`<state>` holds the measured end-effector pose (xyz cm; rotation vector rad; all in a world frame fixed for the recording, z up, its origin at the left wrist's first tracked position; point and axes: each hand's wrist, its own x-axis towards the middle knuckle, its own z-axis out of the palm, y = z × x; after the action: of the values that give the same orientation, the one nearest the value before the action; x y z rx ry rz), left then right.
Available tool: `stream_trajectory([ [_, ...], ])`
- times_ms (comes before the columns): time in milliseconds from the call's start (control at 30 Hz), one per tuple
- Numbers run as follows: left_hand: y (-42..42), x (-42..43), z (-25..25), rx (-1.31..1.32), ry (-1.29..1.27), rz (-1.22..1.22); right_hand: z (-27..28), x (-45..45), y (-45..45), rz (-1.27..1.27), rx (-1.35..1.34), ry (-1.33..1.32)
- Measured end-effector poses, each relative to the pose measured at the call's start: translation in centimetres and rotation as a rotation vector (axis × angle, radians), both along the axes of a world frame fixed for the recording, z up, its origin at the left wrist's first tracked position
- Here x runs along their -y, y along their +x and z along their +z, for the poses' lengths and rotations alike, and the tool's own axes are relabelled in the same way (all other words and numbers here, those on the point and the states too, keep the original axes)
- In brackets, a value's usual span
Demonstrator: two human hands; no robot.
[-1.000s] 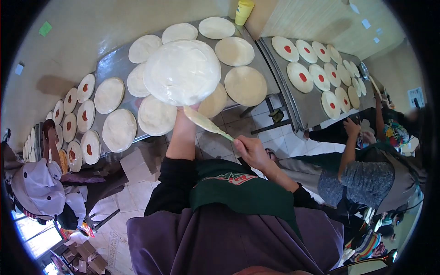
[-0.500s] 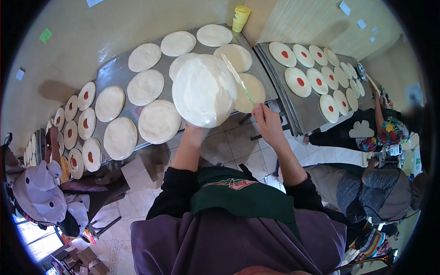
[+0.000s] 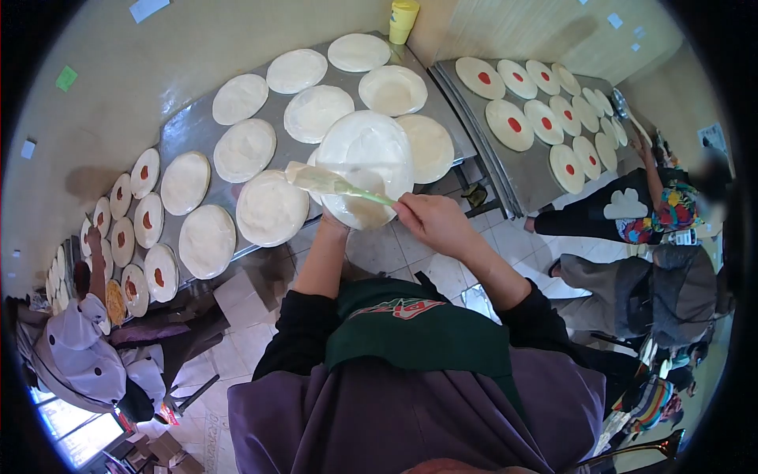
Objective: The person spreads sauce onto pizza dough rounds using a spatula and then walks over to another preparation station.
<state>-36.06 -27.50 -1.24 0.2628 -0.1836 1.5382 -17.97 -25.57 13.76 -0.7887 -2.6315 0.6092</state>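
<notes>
My left hand (image 3: pixel 335 224) is mostly hidden beneath a white bowl (image 3: pixel 365 136), which it holds up over the front edge of the table. White cream coats the inside of the bowl. My right hand (image 3: pixel 434 223) is closed around the green handle of a spatula (image 3: pixel 320 180). The cream-smeared blade crosses over the bowl and points left. Behind the bowl lies a round flat base covered in white cream (image 3: pixel 319 114). To its right is a plainer, tan base (image 3: pixel 426 148), and at left a cream-covered base (image 3: pixel 272 208).
A yellow cup (image 3: pixel 403 21) stands at the table's back corner. A second table (image 3: pixel 505 186) at right carries several bases with red sauce spots. At left, a co-worker (image 3: pixel 79 347) reaches over sauced bases. Two people stand at right. A cardboard box (image 3: pixel 241 299) sits below the table.
The bowl has tipped less toward me and shifted slightly right and down. My right hand has moved lower and left, swinging the spatula from right of the bowl to across it.
</notes>
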Motion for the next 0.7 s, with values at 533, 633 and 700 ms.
stream_trajectory([
  [533,-1.1,0.0,-3.1,-0.165,-0.102,0.058,0.2,0.7,1.3,0.132,0.13,-0.077],
  [633,-1.0,0.8,-1.1,-0.176,-0.202,0.14,0.8,0.2,1.9,-0.012,-0.043,-0.166],
  [700,-1.2,1.3,-0.5,-0.187,-0.221,0.176,0.5,-0.4,2.8,-0.153,-0.083,-0.194],
])
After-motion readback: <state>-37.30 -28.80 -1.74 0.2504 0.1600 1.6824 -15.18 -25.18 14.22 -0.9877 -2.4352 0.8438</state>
